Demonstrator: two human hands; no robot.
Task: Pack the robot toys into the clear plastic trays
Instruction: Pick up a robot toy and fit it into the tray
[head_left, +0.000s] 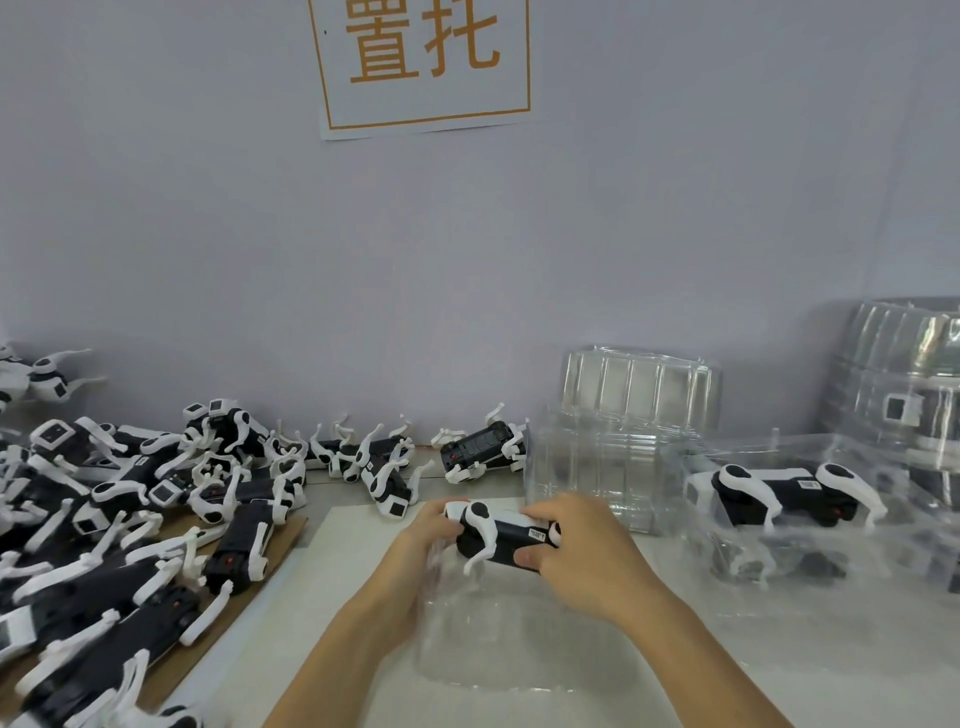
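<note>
Item in hand: one black-and-white robot dog toy, lower centre of the frame, held on its side between both hands above a clear plastic tray lying on the tabletop.

Left hand: fingers curled round the toy's head end; part of the hand shows blurred through the tray's plastic. Right hand: grip closed on the rear end, thumb under the body, fingers over the top.

Stock, left of the frame: heap of loose robot dog toys, many on their backs with white legs up, spilling over a brown cardboard sheet; more toys run along the wall toward centre.

Finished goods, right of the frame: one packed tray holding a toy on its side. Behind it, a stack of empty trays; a further stack at the far right edge.

Wall: paper sign with orange characters, top centre.

Step, as judged: seating the held toy into the tray below. Next move likely calls for lining the body and legs up with the moulded recess, then pressing down evenly; the recess shape is hard to make out.
</note>
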